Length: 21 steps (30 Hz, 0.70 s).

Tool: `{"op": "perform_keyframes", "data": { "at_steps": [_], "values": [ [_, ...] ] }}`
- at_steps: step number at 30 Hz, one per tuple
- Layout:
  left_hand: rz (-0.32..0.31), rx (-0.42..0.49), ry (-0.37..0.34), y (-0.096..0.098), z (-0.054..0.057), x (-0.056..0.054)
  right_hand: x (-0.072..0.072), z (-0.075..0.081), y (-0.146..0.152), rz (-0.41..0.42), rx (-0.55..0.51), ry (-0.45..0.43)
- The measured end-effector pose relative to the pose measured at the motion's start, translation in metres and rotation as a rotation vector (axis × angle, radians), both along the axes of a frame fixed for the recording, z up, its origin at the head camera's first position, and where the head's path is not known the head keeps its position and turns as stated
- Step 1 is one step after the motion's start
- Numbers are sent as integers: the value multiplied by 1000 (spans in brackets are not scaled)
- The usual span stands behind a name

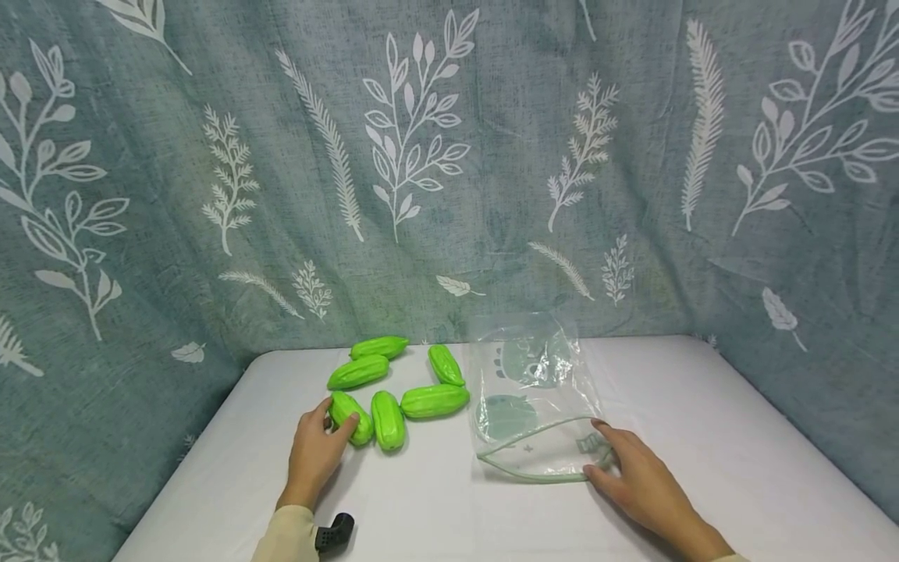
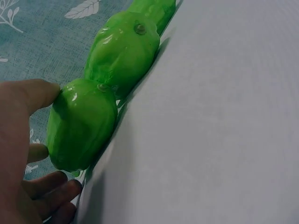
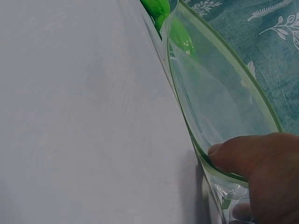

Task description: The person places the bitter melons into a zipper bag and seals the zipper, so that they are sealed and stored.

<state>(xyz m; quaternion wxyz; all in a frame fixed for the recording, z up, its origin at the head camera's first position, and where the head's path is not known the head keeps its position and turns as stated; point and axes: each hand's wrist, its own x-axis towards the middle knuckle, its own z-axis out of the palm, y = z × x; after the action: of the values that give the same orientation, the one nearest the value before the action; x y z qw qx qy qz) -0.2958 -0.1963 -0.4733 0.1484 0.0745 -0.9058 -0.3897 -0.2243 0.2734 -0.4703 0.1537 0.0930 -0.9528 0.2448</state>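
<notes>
On the white table, my left hand [image 1: 318,446] holds a bright green, glossy, ridged gourd [image 1: 351,417] between thumb and fingers. In the left wrist view the thumb and one finger touch this gourd [image 2: 83,125], with the other fingers curled beside its lower end. A clear zip bag [image 1: 541,428] with a green rim and pale green printed shapes lies to the right. Its mouth gapes toward me. My right hand [image 1: 642,480] grips the right end of that mouth, the thumb on the near rim, a finger at the far rim. The right wrist view shows the thumb over the bag's green edge [image 3: 190,126].
Beside the held gourd lies an upright-pointing gourd [image 1: 389,421]. A sideways gourd [image 1: 435,401] and a slanted gourd [image 1: 445,365] lie nearer the bag. Two more, a front gourd [image 1: 359,372] and a rear gourd [image 1: 379,348], lie behind. A patterned curtain [image 1: 449,172] hangs around the table.
</notes>
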Motion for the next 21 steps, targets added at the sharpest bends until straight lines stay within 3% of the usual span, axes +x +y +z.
{"op": "perform_keyframes", "data": {
  "at_steps": [8, 16, 21],
  "values": [
    [-4, -95, -51, 1, 4, -2, 1, -2, -1, -1, -5, 8],
    [-35, -26, -49, 4, 3, -1, 1, -3, 1, 4, 8, 37],
    [-38, 71, -20, 4, 2, 2, 0, -3, 1, 14, 20, 69]
  ]
}}
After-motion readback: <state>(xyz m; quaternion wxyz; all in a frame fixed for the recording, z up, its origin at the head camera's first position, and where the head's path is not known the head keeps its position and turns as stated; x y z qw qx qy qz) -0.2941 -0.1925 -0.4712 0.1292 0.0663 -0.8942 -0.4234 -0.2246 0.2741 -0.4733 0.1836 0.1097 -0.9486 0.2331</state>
